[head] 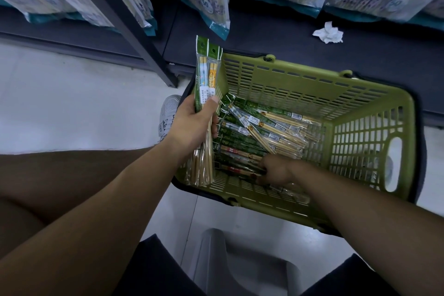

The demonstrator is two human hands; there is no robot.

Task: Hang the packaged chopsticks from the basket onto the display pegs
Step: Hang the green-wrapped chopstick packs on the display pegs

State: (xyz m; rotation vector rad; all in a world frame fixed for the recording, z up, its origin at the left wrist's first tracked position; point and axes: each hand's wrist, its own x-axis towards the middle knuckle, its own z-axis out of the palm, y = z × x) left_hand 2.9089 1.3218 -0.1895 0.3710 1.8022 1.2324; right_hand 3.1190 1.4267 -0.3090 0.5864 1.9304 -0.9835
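Stool (240, 259) beneath my arms. My left hand (192, 127) grips a chopstick bundle (206, 74); my right hand (276, 172) clutches loose packs (240, 168) in the basket (312, 72). Most left to hang, I judge.

2 bare hands (192, 125), bare forearms (120, 199), dark shorts (153, 271) — 1 pale-grey laced sneaker (169, 113)
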